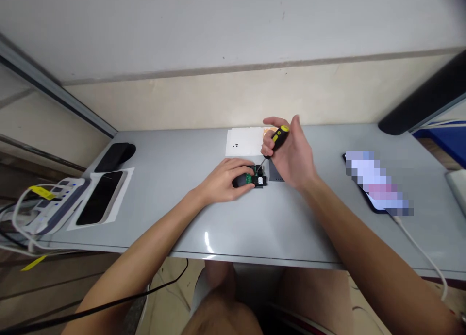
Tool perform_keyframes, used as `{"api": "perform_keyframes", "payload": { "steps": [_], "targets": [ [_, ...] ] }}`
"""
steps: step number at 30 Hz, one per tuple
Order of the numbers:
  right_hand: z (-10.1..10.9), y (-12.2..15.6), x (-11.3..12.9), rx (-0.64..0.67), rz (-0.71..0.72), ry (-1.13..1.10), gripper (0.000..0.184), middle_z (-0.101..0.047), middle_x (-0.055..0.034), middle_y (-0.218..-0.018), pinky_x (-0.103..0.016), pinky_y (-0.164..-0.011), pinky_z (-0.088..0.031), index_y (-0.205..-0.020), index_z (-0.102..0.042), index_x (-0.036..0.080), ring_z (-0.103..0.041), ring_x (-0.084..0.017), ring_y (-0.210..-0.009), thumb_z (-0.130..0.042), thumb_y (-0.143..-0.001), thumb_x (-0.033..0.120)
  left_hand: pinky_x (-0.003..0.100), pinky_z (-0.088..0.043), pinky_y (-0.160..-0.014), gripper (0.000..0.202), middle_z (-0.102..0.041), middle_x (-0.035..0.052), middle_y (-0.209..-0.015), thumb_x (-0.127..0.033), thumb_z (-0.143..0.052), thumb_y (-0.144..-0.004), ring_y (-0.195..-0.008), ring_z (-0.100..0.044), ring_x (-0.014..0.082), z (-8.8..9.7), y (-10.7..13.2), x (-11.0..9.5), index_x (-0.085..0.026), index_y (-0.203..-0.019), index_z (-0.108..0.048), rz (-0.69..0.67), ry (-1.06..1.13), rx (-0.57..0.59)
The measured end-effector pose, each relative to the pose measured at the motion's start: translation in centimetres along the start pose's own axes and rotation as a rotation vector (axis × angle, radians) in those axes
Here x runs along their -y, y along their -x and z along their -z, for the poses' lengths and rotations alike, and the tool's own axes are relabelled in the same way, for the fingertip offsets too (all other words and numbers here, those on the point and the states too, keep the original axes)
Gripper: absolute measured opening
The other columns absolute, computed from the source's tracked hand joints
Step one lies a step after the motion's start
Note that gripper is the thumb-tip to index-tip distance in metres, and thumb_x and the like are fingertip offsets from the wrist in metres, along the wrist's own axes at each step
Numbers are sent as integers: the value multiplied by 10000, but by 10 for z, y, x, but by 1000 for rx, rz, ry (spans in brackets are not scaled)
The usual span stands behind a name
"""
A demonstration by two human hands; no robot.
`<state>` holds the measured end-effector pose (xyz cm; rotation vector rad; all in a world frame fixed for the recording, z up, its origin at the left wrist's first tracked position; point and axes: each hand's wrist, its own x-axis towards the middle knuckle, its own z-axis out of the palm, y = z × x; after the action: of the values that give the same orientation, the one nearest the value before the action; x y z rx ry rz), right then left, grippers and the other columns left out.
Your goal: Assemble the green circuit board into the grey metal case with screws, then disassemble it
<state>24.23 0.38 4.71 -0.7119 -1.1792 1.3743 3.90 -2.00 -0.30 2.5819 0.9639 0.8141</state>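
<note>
My left hand steadies a small opened black device on the desk, fingers at its top edge and thumb at its near edge. Part of a green circuit board shows between those fingers; the palm side is hidden. A screwdriver with a black and yellow handle sits in my right hand, some fingers curled round it and the thumb raised. Its shaft slants down to the left, and the tip meets the device. Beside my right palm lies a dark grey flat piece, partly covered.
A white sheet with a few tiny dark bits lies behind my hands. To the left are a phone on white paper, a black object and a power strip with cables. A lit phone with a white cable lies right.
</note>
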Motion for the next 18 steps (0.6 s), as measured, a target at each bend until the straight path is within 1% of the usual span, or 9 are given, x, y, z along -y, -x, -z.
{"api": "perform_keyframes", "payload": {
  "steps": [2, 3, 6, 8, 10, 12, 15, 16, 18],
  "targets": [
    [2, 1, 3, 49, -17, -8, 458, -544, 25, -757, -293, -643, -510, -927, -651, 269, -586, -132, -670, -631, -917, 727, 494, -548, -1056, 206, -746, 101, -1288, -391, -636, -991, -1182, -715, 271, 0, 0, 0, -228, -1078, -726, -1, 2, 1],
    [3, 2, 4, 65, -15, -15, 425, -573, 19, -797, -290, -674, -521, -920, -655, 265, -611, -133, -714, -676, -907, 690, 494, -547, -1059, 204, -744, 100, -1294, -392, -636, -991, -1191, -712, 271, 0, 0, 0, -230, -1079, -723, 2, 2, 4],
    [2, 4, 5, 55, -1, -59, 445, -631, 16, -889, -274, -728, -526, -823, -572, 246, -646, -123, -804, -839, -809, 602, 490, -544, -1066, 197, -738, 99, -1308, -387, -648, -985, -1210, -704, 272, 0, 0, 0, -230, -1085, -712, 8, 1, 3],
    [0, 5, 3, 30, -1, -65, 523, -614, 38, -822, -264, -685, -504, -786, -492, 246, -616, -108, -731, -885, -761, 590, 484, -544, -1063, 194, -737, 103, -1305, -375, -661, -977, -1206, -706, 274, 0, 0, 1, -222, -1086, -707, -2, 4, -1],
    [-3, 4, 0, 7, 10, -22, 555, -511, 71, -684, -256, -600, -451, -783, -459, 256, -518, -95, -603, -861, -761, 638, 481, -544, -1057, 194, -739, 105, -1298, -368, -662, -977, -1197, -709, 276, 0, 0, 1, -215, -1088, -707, -15, 4, 0],
    [-5, 4, -1, -4, 21, 18, 539, -420, 77, -630, -264, -552, -412, -807, -495, 266, -443, -100, -550, -774, -795, 727, 478, -545, -1052, 201, -739, 105, -1296, -374, -657, -984, -1191, -711, 277, -1, 1, 2, -215, -1095, -711, -27, -2, -4],
    [-5, 4, 2, 21, -15, -2, 503, -484, 37, -712, -284, -597, -463, -910, -609, 273, -508, -122, -613, -643, -876, 774, 469, -548, -1050, 209, -740, 110, -1296, -382, -651, -993, -1193, -712, 276, -2, 1, 3, -212, -1096, -717, -45, -10, -26],
    [-4, 5, 4, 37, -28, -20, 480, -513, 25, -753, -286, -630, -486, -927, -631, 273, -544, -127, -654, -652, -887, 751, 468, -549, -1049, 209, -740, 112, -1294, -381, -651, -994, -1193, -712, 276, -2, 2, 4, -211, -1094, -718, -50, -12, -32],
    [-3, 5, 5, 45, -23, -57, 439, -554, 17, -825, -277, -687, -513, -884, -630, 265, -595, -127, -740, -749, -850, 686, 471, -554, -1043, 208, -741, 114, -1289, -381, -652, -995, -1188, -714, 275, -3, 2, 4, -208, -1089, -718, -57, -16, -39]
  ]
}}
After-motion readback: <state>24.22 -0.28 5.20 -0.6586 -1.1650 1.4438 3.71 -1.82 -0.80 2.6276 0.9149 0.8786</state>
